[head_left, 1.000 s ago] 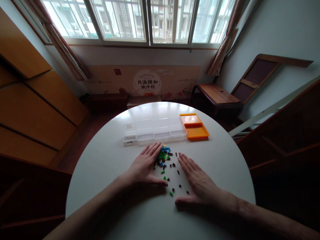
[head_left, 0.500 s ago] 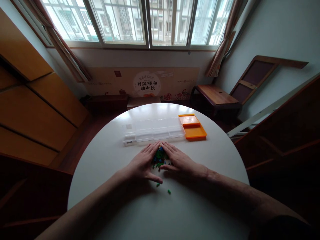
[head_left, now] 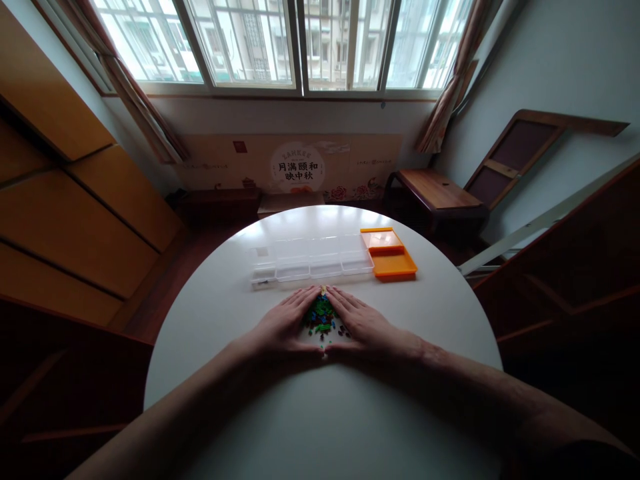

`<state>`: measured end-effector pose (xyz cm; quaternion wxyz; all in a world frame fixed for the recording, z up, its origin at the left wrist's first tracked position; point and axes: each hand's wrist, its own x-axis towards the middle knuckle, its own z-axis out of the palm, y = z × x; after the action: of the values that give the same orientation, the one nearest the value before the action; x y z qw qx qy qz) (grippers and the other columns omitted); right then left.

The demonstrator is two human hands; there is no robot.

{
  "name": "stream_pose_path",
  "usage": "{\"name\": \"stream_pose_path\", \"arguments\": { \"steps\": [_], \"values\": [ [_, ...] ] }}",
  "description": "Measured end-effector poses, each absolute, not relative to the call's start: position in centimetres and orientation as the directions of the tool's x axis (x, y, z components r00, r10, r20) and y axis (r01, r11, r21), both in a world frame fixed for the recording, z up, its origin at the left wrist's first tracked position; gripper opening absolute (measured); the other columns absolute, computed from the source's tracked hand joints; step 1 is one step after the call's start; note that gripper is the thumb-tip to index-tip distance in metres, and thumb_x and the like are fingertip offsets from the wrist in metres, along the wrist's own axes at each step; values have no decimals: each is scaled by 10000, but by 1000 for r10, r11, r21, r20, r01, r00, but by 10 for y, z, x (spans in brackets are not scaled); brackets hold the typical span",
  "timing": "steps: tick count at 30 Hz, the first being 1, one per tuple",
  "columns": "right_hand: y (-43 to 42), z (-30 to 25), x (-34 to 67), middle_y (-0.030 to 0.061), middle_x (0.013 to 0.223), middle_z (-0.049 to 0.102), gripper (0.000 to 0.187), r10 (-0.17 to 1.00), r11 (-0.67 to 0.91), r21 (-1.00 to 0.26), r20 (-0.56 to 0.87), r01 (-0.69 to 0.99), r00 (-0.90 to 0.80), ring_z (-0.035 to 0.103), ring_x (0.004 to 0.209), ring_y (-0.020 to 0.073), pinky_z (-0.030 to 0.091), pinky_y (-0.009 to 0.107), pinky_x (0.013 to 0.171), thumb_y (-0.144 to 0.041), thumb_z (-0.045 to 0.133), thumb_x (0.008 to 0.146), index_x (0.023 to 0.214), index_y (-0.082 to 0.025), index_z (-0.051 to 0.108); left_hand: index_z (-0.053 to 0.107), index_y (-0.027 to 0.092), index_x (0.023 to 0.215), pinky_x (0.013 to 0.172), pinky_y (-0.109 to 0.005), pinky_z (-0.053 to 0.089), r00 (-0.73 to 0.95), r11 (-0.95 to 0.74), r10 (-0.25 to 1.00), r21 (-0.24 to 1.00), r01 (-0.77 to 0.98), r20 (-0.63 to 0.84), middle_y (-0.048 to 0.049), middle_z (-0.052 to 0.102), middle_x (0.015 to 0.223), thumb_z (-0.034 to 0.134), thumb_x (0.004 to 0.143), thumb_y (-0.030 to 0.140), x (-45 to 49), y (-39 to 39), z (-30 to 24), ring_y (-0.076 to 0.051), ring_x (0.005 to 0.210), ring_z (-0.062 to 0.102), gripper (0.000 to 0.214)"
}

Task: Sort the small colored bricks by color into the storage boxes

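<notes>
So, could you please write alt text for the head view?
The left hand and right hand frame a pile of small green, blue and dark pieces on a round white table. Beyond them lie a clear compartmented case and an orange tray.

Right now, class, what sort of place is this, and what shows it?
Probably a room in a home: curtains hang beside a wide window, and a round white table stands before it.

Worktop point(head_left: 320, 413), lower centre: smooth, softly glossy. Small pieces point(head_left: 323, 310), centre: plastic. Case point(head_left: 327, 269) and orange tray point(head_left: 395, 265), centre to right: smooth plastic, the former transparent. Curtain point(head_left: 140, 113), upper left: cloth. Bench point(head_left: 436, 188), right: wood, slightly glossy.
</notes>
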<state>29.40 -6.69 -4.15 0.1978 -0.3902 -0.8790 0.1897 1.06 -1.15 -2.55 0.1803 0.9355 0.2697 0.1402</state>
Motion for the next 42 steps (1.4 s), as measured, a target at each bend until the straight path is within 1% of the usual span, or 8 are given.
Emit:
{"name": "stream_pose_path", "arguments": {
  "steps": [4,9,12,16,19,21,29,42],
  "values": [
    [-58,-38,290,177,1846,200,1101,771,617,-461,194,638,-606,168,1736,323,266,510,1417,-766,596,1025,1791,-117,143,320,275,1744,1318,-525,443,810,-784,546,470,405,215,-160,447,1745,846,856,709,11,-6,-19,-379,1587,484,1119],
    [-53,-41,277,242,1832,193,1328,810,574,-433,177,695,-559,184,1725,387,236,551,1415,-919,674,859,1764,-59,222,382,263,1712,1282,-550,473,807,-817,536,395,421,247,-178,518,1687,827,823,791,-11,-3,-20,-397,1515,554,1125],
    [-50,-43,263,246,1828,210,1388,810,575,-427,175,698,-560,203,1718,404,220,578,1411,-951,700,803,1768,-75,219,450,262,1676,1236,-536,520,784,-803,572,359,476,241,-175,568,1645,744,923,751,-41,-5,-17,-379,1472,601,945],
    [-49,-42,236,213,1837,211,1100,803,588,-420,199,691,-562,193,1723,389,232,576,1401,-812,634,970,1760,-133,281,532,258,1623,1211,-510,547,681,-724,685,350,595,258,-151,610,1613,631,1039,632,-87,-16,-10,-352,1443,636,700],
    [-49,-40,213,194,1824,276,780,779,619,-407,210,672,-590,225,1718,358,244,544,1399,-617,557,1095,1710,-162,404,561,254,1591,1203,-474,558,591,-643,766,348,683,255,-131,633,1593,571,1074,598,-115,-26,-6,-332,1428,652,621],
    [-49,-39,196,195,1809,317,681,761,641,-399,219,656,-610,249,1711,345,245,527,1402,-524,522,1128,1689,-147,435,574,252,1570,1199,-452,561,543,-597,803,342,726,247,-119,637,1589,555,1078,605,-129,-32,-7,-322,1418,660,606],
    [-49,-37,120,192,1759,414,604,689,723,-357,316,591,-652,334,1672,328,286,493,1391,-433,479,1150,1652,-99,445,537,226,1562,1263,-483,490,374,-486,865,376,789,334,-119,618,1599,417,1123,624,-161,-44,-15,-321,1468,612,605],
    [-48,-39,40,230,1714,459,597,654,756,-317,386,572,-650,420,1615,356,360,531,1337,-493,484,1148,1584,-86,472,481,211,1584,1262,-526,480,351,-527,815,336,780,462,-152,594,1601,367,1146,557,-167,-48,-18,-336,1477,590,570]
  ]
}}
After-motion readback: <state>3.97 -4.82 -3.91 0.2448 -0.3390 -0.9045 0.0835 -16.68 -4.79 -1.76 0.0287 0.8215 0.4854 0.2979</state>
